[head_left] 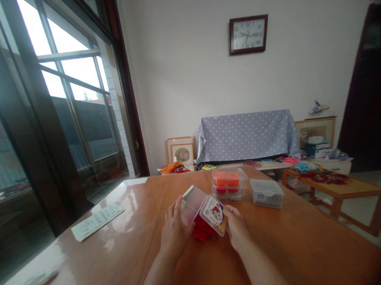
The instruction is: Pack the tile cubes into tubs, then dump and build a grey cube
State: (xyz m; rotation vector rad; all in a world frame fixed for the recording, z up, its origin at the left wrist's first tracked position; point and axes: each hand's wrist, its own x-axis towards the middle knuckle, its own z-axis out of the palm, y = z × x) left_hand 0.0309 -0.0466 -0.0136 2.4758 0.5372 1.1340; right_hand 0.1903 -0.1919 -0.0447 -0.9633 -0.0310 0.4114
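Observation:
Over the table, a clear plastic box [193,204] is tilted with its hinged lid folded open. A printed label with a colourful picture covers the right half of the box. My left hand [175,229] grips the left half, its fingers curled over the edge. At the right edge, my right hand [235,227] is closed on the labelled half. Just beneath the box lies a heap of small red pieces [203,231] on the tabletop; their exact shape is too small to tell, and the box hides part of the heap.
Beyond my hands, stacked clear containers [228,185] hold orange and red pieces. To their right stands another translucent box [267,194]. A folded paper with writing [97,220] lies on the left of the brown table [133,250]. A low wooden table [360,192] is off to the right.

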